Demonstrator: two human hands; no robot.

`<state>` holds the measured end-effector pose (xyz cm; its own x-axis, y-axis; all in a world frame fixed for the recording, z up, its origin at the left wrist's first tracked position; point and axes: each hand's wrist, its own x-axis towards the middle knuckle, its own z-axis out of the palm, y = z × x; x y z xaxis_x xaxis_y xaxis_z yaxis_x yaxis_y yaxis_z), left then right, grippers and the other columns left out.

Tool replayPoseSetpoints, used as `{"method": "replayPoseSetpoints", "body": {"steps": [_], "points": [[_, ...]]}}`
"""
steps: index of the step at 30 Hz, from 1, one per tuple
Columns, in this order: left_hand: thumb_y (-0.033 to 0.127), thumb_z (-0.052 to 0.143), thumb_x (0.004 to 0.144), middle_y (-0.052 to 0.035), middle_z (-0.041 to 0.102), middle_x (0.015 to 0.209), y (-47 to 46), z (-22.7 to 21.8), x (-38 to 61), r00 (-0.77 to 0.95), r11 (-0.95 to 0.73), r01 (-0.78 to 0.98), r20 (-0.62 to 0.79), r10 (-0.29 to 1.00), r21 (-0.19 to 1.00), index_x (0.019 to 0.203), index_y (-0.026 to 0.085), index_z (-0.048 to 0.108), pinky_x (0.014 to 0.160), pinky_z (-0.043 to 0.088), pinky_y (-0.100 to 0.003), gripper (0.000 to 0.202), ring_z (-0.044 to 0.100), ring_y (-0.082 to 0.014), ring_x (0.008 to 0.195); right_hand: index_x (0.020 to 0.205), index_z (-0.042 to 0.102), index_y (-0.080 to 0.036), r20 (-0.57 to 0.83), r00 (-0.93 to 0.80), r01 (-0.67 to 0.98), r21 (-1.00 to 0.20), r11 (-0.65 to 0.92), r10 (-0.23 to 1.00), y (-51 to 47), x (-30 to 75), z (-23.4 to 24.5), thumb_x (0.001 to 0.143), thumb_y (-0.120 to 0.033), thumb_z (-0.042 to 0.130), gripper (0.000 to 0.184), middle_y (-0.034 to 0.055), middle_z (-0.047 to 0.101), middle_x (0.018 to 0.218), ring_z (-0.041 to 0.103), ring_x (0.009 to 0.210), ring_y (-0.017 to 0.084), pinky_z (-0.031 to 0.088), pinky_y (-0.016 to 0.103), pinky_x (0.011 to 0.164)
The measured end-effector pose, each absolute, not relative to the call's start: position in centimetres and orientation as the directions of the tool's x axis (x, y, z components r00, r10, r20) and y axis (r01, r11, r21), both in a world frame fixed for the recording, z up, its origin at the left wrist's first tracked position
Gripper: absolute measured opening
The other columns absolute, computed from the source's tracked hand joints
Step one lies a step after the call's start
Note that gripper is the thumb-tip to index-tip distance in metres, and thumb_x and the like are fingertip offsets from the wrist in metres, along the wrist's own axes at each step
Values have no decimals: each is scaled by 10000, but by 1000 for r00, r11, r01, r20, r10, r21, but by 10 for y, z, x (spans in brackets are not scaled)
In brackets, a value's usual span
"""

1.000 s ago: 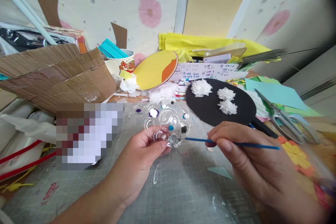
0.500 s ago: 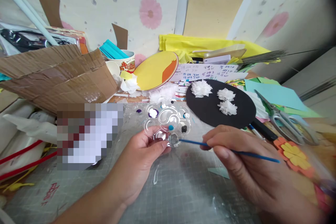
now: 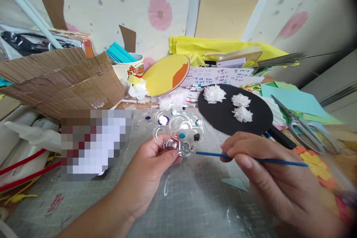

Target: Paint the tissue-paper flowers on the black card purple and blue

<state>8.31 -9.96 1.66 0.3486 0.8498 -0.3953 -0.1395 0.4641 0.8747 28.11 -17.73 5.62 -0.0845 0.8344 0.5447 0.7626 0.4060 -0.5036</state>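
My left hand [image 3: 156, 160] is closed on the near edge of a clear plastic paint palette [image 3: 180, 122], thumb on top. Dabs of white, purple, blue and black paint sit in its round wells. A thin blue paintbrush [image 3: 213, 154] is pinched in my right hand [image 3: 259, 171], lying almost level. Its tip points left, close to the palette's near right well; whether it touches the rim I cannot tell. Behind my right hand lies a round black fan [image 3: 223, 119] with three white ruffled paper flowers [image 3: 241, 100] on it.
Scissors [image 3: 304, 130] and coloured paper [image 3: 292, 100] lie to the right, beside an orange and yellow flower [image 3: 314, 163]. Cardboard pieces [image 3: 69, 85] stand on the left. A yellow disc [image 3: 164, 74] leans at the back. A gridded cutting mat [image 3: 134, 208] covers the front.
My right hand has shifted to the right, drawing the brush tip away from the palette's near right well. My left hand and the palette stay almost still.
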Motion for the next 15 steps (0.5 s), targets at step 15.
{"method": "replayPoseSetpoints", "body": {"steps": [15], "points": [[245, 782, 743, -32, 716, 1002, -100, 16, 83, 337, 451, -143, -385, 859, 881, 983, 213, 758, 843, 526, -285, 244, 635, -175, 951, 979, 589, -255, 580, -100, 801, -436, 411, 809, -175, 284, 53, 969, -169, 488, 133, 22, 735, 855, 713, 744, 160, 557, 268, 598]]}}
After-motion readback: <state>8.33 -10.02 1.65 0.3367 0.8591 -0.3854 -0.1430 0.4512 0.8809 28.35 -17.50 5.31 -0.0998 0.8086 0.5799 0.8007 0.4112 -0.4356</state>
